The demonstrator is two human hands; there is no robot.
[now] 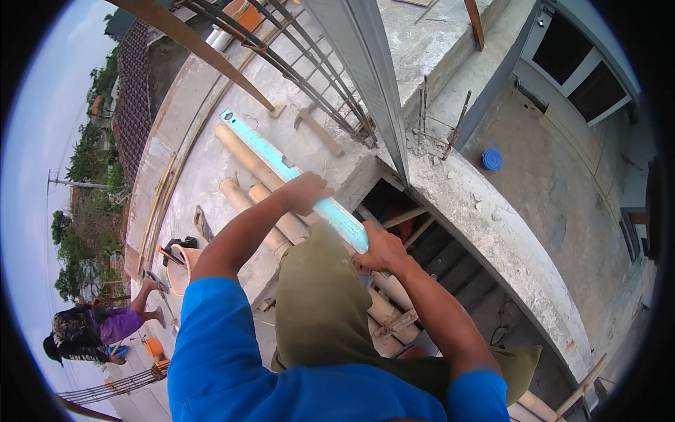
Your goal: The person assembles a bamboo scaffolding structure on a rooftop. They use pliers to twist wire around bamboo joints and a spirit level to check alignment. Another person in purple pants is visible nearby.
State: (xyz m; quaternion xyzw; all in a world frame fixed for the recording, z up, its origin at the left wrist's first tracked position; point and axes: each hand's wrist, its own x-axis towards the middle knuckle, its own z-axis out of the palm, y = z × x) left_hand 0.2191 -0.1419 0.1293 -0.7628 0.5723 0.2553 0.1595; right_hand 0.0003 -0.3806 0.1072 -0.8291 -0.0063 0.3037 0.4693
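Note:
A light blue spirit level [254, 144] runs slantwise in front of me, over my raised knee in olive trousers. My left hand [307, 193] is wrapped round its middle. At its near end my right hand [383, 247] grips it, fingers partly hidden behind the edge. Just left of and under the level lie thick bamboo poles [246, 156] on the concrete slab. Beyond my left hand a claw hammer [320, 131] with a wooden handle rests on the slab.
Right of my hands gapes an opening with dark steps [457, 264], bordered by a rough concrete edge [492, 239]. A grey metal post [365, 70] and a rebar cage [295, 63] stand ahead. At left are a pale bucket [181, 271] and another person [91, 327]. Lower right sits a blue bucket [492, 160].

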